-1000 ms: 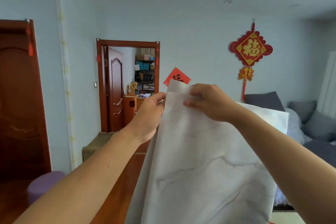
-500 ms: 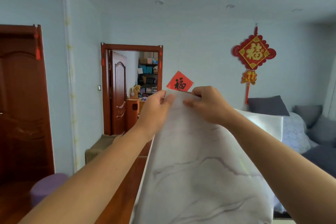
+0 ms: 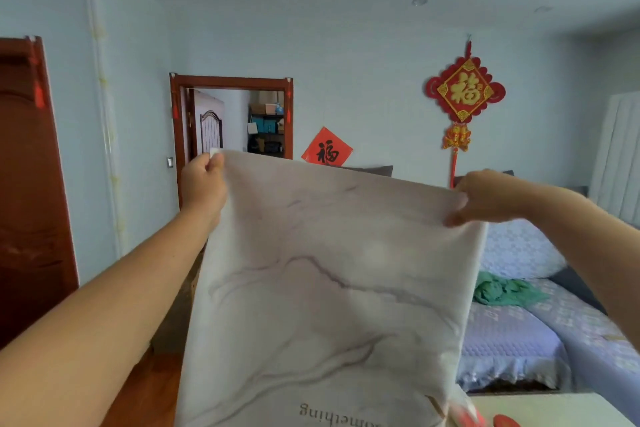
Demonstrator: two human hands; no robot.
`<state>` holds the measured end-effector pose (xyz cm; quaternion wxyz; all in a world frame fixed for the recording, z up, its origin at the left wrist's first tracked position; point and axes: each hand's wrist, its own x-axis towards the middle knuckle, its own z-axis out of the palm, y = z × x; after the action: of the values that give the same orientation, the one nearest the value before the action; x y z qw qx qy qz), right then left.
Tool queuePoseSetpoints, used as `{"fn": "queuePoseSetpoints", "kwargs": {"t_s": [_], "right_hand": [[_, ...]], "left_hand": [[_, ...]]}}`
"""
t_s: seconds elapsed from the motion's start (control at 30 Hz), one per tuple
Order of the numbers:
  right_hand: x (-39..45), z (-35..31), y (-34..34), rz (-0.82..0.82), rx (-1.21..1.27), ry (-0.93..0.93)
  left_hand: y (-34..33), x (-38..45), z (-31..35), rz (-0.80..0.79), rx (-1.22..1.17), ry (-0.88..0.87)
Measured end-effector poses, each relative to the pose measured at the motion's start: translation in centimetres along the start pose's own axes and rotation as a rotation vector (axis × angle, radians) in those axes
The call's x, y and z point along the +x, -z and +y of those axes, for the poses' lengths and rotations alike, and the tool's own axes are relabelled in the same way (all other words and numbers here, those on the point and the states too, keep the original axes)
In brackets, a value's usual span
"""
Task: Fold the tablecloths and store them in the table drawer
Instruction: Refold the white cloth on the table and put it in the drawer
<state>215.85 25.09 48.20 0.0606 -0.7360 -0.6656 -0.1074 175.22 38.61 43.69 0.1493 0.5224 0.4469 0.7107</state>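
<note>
Marble-printed tablecloth [image 3: 322,288] now stretched wide at chest height, hanging toward a white table [image 3: 554,409]; hands together at one corner a second ago, since drawn apart along the top edge. Reads as squaring up for another fold. Left hand [image 3: 202,184] pinching the upper left corner, right hand [image 3: 485,198] curled over the upper right.

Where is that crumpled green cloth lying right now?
The green cloth lies on the bed at the right of the head view, just right of the held-up marble-patterned tablecloth and below the right hand.
</note>
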Motion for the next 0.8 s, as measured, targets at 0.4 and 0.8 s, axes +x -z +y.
{"fn": "queuePoseSetpoints", "kwargs": {"t_s": [0.4, 0.8], "right_hand": [[-1.3, -1.0, 2.9, 0.463, 1.065, 0.165], [17.0, -2.9, -0.7, 0.368, 0.911, -0.362]], "left_hand": [[3.9, 6.5, 1.9, 0.336, 0.149, -0.035], [-0.9, 15.1, -6.4, -0.108, -0.086, 0.557]]}}
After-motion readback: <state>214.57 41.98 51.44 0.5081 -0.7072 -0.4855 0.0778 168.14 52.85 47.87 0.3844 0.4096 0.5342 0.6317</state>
